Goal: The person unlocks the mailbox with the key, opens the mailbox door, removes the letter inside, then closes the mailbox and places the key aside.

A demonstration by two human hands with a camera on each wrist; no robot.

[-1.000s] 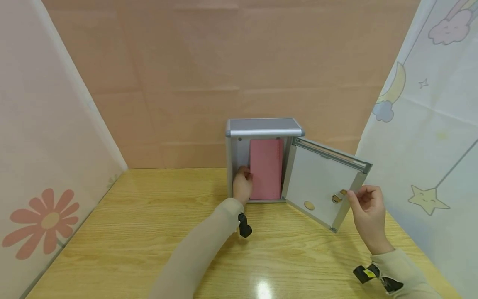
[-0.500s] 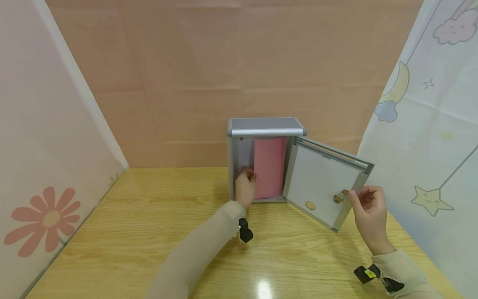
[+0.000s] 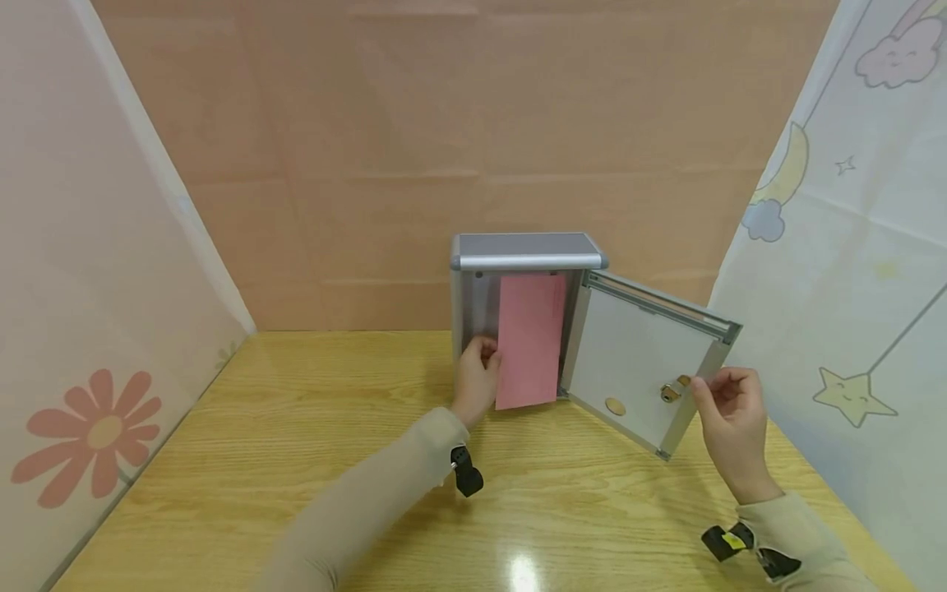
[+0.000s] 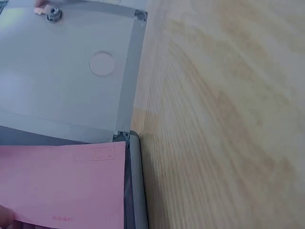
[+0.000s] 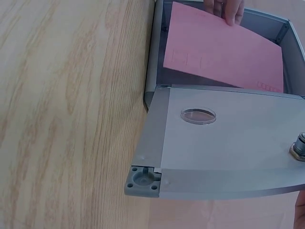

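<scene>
A pink envelope (image 3: 529,341) stands upright and slightly tilted at the mouth of a grey metal letterbox (image 3: 528,245), its lower edge in front of the box floor. My left hand (image 3: 478,376) pinches the envelope's left edge between thumb and fingers. In the right wrist view, those fingers (image 5: 232,10) show at the far edge of the envelope. The letterbox door (image 3: 640,355) is swung out to the right. At its free edge, beside the brass-coloured lock (image 3: 672,390), my right hand (image 3: 732,423) grips the door with the thumb on the inner side.
The letterbox stands on a wood-grain table (image 3: 311,460) near the brown backdrop (image 3: 355,164). Printed side panels flank it, with a flower (image 3: 98,434) at left and a star (image 3: 853,396) at right. A round window (image 5: 198,116) pierces the door.
My left hand has drawn the envelope forward, and its bottom edge now hangs lower, past the box's front rim. The right hand and the door have hardly moved.
</scene>
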